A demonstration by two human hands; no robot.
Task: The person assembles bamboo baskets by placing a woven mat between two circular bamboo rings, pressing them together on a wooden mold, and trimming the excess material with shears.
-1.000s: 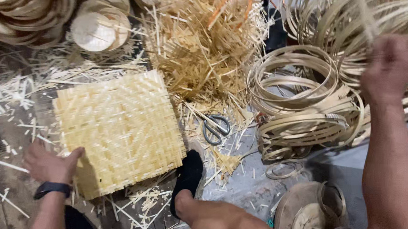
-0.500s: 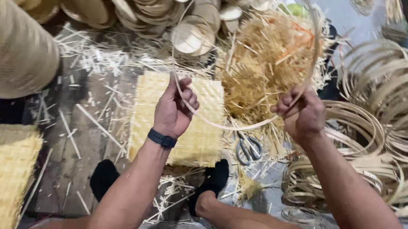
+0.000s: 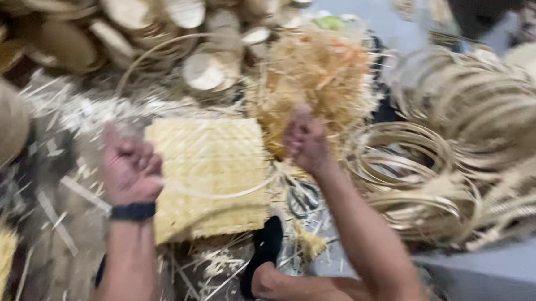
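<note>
Change: both hands sit lower and closer than half a second ago, and the strip now bows beneath them.
Left hand (image 3: 131, 172): fist closed around one end of the bamboo strip (image 3: 216, 194).
Right hand (image 3: 306, 141): curled on the other end; blur hides the fingers.
Strip: arcs across the woven mat (image 3: 211, 165).
Nearby: scissors (image 3: 302, 197), bamboo hoops (image 3: 415, 172).

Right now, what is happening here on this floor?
A person sits on the floor and bends a thin bamboo strip into a hoop. The left hand and the right hand each grip it. Under it lies a woven mat; scissors and coiled hoops lie to the right.
</note>
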